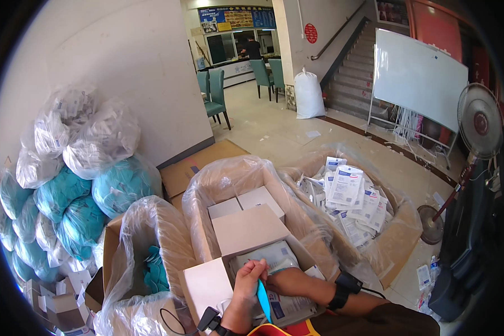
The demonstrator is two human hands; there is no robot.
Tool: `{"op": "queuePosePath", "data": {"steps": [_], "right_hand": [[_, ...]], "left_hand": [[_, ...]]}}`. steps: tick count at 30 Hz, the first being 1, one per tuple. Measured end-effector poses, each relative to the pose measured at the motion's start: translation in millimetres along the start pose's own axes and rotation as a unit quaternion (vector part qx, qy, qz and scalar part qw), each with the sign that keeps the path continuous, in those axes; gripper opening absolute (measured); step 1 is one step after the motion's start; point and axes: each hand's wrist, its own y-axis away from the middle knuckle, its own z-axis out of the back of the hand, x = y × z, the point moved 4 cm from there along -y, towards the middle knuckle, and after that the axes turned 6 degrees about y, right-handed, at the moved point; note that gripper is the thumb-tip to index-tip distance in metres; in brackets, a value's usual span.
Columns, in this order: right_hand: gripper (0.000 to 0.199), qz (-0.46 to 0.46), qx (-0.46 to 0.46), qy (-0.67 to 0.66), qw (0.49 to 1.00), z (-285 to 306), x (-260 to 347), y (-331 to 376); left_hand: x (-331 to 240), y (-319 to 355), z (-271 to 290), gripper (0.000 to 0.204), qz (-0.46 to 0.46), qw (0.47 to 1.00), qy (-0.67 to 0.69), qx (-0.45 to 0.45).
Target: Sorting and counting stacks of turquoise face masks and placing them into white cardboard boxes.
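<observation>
My left hand [248,278] is closed in a pinch over an open cardboard box [252,228]. From it hangs a flat, pointed teal piece [264,301], whose kind I cannot make out. Close beside it, my right hand [284,281] reaches over the same box, its fingers hidden from view. Inside the box lie flat white-and-grey printed packets [297,305], partly under my hands and forearms. Dark straps with small black devices sit on both wrists.
Left of me, a plastic-lined carton [176,232] holds teal pieces [154,271]. Another lined carton [400,246] at right holds white packets [347,187]. Stuffed bags [78,196] are piled against the wall. A standing fan [480,120], whiteboard [417,75] and white sack [309,95] stand beyond.
</observation>
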Motion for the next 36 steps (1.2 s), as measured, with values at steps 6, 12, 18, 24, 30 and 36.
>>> {"op": "queuePosePath", "data": {"steps": [6, 12, 18, 24, 30, 36], "right_hand": [[0.030, -0.001, 0.001, 0.001, 1.000, -1, -1, 2], [0.028, 0.000, 0.001, -0.004, 1.000, 8, 5, 3], [0.027, 0.021, 0.008, 0.001, 1.000, -4, -1, 1], [0.028, 0.016, -0.021, -0.016, 1.000, -6, -1, 0], [0.027, 0.016, 0.001, -0.007, 1.000, -5, 1, 1], [0.026, 0.019, 0.004, -0.003, 1.000, 0, 6, 0]], "left_hand": [[-1, 0, 0, 0.023, -0.001, 1.000, -0.003, 0.006], [1, -1, 2, 0.022, -0.002, 1.000, -0.018, 0.003], [1, -2, -1, 0.022, 0.004, 1.000, -0.014, 0.013], [-1, 1, -2, 0.023, 0.011, 1.000, -0.019, 0.011], [0, 2, 0, 0.022, 0.007, 1.000, -0.014, 0.011], [-1, 2, 0, 0.021, 0.008, 1.000, 0.001, 0.015]]}}
